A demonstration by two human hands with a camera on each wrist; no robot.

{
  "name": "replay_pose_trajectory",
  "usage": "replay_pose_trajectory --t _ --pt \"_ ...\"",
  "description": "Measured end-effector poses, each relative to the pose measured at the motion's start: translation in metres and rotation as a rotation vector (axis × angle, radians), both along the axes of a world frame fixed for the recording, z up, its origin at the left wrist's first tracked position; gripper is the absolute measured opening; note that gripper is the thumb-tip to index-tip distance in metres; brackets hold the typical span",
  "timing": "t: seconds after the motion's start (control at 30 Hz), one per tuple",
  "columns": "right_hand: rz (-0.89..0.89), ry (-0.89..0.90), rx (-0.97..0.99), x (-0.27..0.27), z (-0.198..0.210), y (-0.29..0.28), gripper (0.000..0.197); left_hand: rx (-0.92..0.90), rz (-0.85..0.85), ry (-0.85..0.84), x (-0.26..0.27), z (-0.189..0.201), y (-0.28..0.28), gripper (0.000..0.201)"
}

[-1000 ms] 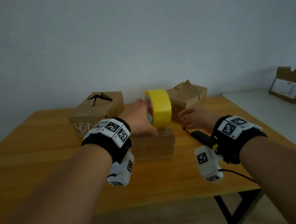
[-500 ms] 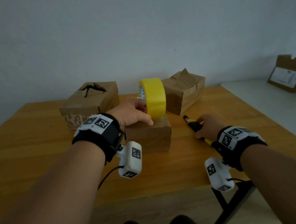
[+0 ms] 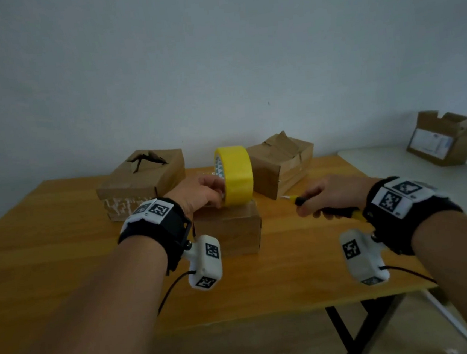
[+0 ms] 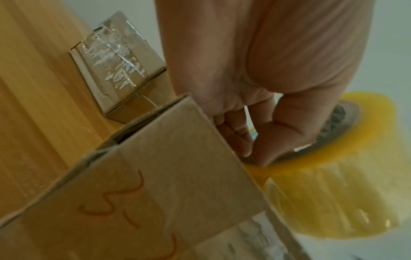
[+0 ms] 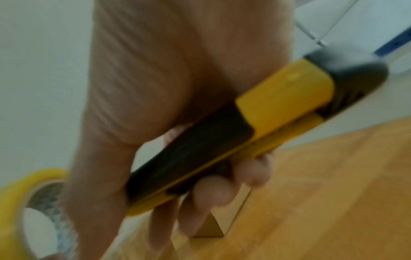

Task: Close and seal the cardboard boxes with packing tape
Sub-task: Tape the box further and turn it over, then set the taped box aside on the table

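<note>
Yellow tape roll [image 3: 236,175] upright on centre box [image 3: 228,228], left hand [image 3: 199,193] pinching its edge, right hand [image 3: 332,195] gripping utility knife [image 5: 233,133] above desk [image 3: 61,236].

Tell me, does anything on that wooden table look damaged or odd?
Yes. The brown cardboard box at the back left has a torn, caved-in hole in its top. The brown cardboard box at the back right looks crumpled, its top flaps ragged and sticking up.

arms: bare, no sleeves | wrists: black straps [image 3: 157,229] topped with white square-coded marker plates | cameras: white marker-tagged pods [image 3: 205,265] beneath wrists, thin black cables trailing
</note>
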State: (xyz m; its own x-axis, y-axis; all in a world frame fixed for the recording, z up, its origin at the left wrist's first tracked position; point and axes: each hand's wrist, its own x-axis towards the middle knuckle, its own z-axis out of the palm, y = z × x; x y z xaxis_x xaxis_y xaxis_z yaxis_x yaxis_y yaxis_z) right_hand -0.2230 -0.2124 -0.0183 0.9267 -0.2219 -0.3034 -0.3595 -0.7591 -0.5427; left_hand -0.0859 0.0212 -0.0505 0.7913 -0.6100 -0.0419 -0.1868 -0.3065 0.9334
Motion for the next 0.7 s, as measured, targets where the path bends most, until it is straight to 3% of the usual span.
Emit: replay_pose_trajectory --t 0.13,0.27,0.47,0.7 --pt "0.207 0.083 -0.068 -0.003 0.013 0.022 0.027 0.051 0.031 -0.05 0.001 -0.002 -0.002 0.037" --pt "0.29 0.004 -0.214 0.012 0.011 0.05 0.027 0.084 0.03 -0.092 -0.004 0.003 -0.003 0.036" --pt "0.271 -0.033 -0.282 0.024 0.005 0.061 0.034 0.13 0.04 -0.121 -0.002 0.0 0.0 0.043" --pt "0.181 -0.047 -0.276 0.017 -0.003 0.037 0.031 0.214 -0.042 -0.1 -0.005 0.006 0.005 0.051"
